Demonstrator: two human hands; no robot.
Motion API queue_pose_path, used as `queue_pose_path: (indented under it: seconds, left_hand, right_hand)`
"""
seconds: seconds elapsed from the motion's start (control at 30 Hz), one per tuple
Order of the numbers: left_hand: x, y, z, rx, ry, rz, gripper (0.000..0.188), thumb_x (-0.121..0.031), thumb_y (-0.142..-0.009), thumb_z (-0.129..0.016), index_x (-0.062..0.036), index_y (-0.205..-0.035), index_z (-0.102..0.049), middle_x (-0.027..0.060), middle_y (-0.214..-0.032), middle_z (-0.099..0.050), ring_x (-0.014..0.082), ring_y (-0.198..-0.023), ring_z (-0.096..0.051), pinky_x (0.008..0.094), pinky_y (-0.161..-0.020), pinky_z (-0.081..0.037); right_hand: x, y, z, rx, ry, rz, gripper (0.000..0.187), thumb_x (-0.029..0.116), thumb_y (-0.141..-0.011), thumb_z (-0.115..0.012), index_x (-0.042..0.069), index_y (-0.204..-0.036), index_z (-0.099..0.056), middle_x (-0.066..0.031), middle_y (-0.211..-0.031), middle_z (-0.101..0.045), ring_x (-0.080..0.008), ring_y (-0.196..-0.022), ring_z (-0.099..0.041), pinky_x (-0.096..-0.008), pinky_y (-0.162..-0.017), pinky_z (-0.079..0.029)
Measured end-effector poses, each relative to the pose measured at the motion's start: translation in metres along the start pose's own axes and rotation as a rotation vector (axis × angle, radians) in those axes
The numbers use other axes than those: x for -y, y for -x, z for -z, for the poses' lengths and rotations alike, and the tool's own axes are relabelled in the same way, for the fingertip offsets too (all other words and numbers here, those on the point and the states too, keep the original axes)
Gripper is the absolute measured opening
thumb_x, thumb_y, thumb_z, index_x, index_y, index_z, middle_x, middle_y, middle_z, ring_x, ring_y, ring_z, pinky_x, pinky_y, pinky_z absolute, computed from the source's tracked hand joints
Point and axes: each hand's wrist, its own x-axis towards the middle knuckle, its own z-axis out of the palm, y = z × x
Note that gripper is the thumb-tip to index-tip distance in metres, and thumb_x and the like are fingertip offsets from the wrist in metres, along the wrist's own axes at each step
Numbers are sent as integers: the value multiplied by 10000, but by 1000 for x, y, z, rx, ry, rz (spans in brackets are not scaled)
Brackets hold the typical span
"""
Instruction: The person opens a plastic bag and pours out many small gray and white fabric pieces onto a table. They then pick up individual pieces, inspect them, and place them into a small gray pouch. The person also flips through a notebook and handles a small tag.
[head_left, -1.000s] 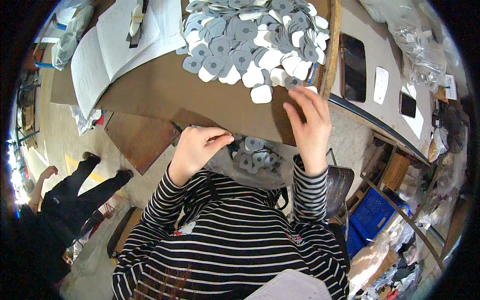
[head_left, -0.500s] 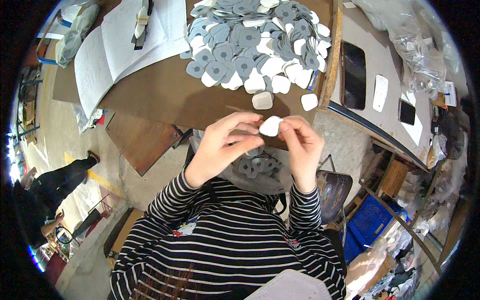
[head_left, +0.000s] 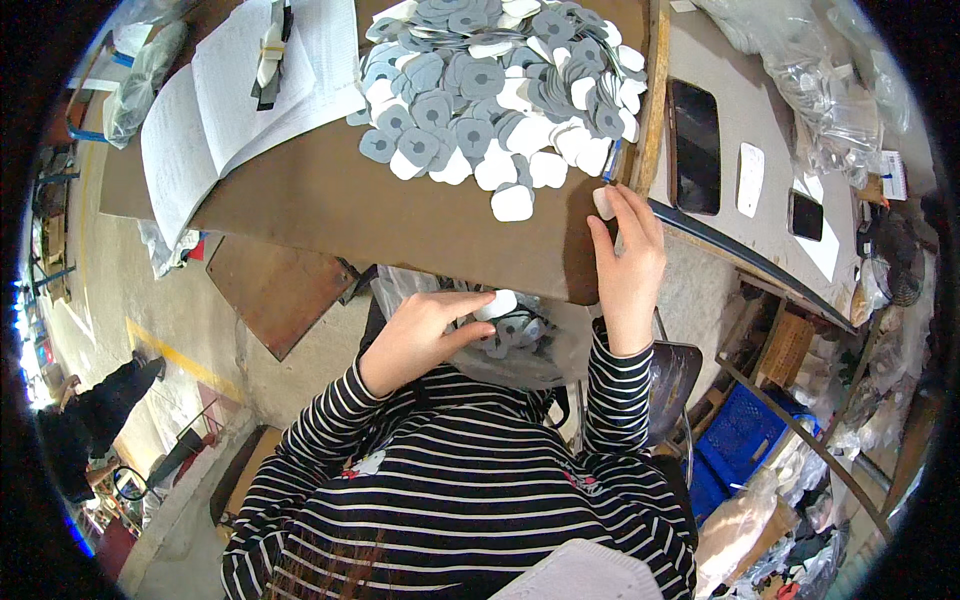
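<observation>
My left hand (head_left: pixel 425 335) is over the lap, thumb and forefinger apart. At its fingertips a white rounded-square pad (head_left: pixel 500 304) shows above a clear plastic bag (head_left: pixel 555 352) that holds several grey pads (head_left: pixel 515 335). Whether the fingers still touch that pad, I cannot tell. At the right edge of the brown table (head_left: pixel 400 220), my right hand (head_left: pixel 630 240) has its fingertips on another white pad (head_left: pixel 602 203), with the thumb held away. A large heap of grey and white pads (head_left: pixel 475 135) covers the table's far side; the grey ones have a keyhole-like mark. One white pad (head_left: pixel 512 204) lies at the heap's near edge.
An open notebook (head_left: pixel 215 130) with a banded bundle of strips (head_left: pixel 270 55) lies at the left. Past a wooden edge strip (head_left: pixel 652 90) are a dark phone (head_left: pixel 695 145), a smaller phone (head_left: pixel 805 215) and plastic bags. A blue crate (head_left: pixel 740 440) stands lower right. A person (head_left: pixel 95 410) is at far left.
My hands have parted. The left moved down toward the bag with the white pad at its fingertips; the right moved up and right to the loose white pad at the table edge.
</observation>
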Motion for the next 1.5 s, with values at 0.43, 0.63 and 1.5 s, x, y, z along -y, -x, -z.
queue_pose_path:
  seconds: [0.43, 0.63, 1.5]
  left_hand:
    - [-12, -79, 7, -461, -337, -202, 381, -107, -805, -759, -49, -1168, -658, 120, -1120, -639, 327, -1024, -612, 406, -866, -520]
    - [-11, -63, 14, -425, -161, -138, 216, -12, -906, -644, 1, -1119, -677, 115, -918, -668, 244, -819, -673, 333, -748, -544]
    - [1, -79, 21, -436, -496, -266, 408, -108, -822, -722, -71, -1222, -647, 81, -1046, -641, 288, -1024, -599, 397, -912, -482]
  right_hand:
    - [25, 12, 3, 110, -565, -156, 132, 11, -903, -673, -1, -1025, -720, -112, -999, -699, -199, -895, -676, -284, -800, -519]
    - [49, 16, -2, 265, -734, -157, 187, -73, -872, -667, -16, -1036, -738, -104, -1252, -631, -136, -970, -638, -253, -812, -512]
    - [53, -6, -30, 158, -313, -72, 233, 31, -789, -768, 25, -1000, -670, -116, -975, -612, -283, -875, -632, -364, -763, -521]
